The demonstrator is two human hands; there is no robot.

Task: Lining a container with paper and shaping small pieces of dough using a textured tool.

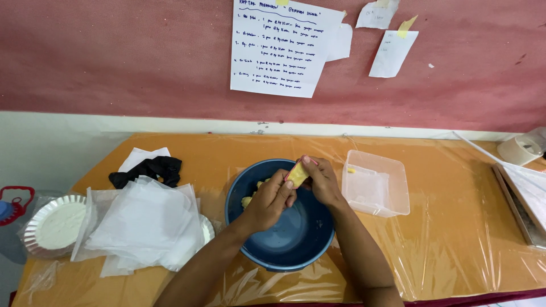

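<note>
Both my hands meet over a dark blue bowl [296, 244] at the table's middle. My left hand [267, 202] and my right hand [323, 181] together pinch a small yellow piece of dough [297, 174] with a thin pink edge on top. A few more yellow lumps [247, 200] lie inside the bowl by its left wall, partly hidden behind my left hand.
A clear plastic tub [392, 185] holding a yellow crumb stands right of the bowl. On the left lie a stack of white sheets [142, 224], a black cloth [149, 169] and a foil plate [54, 224]. A tray [523, 213] and tape roll [520, 149] sit far right.
</note>
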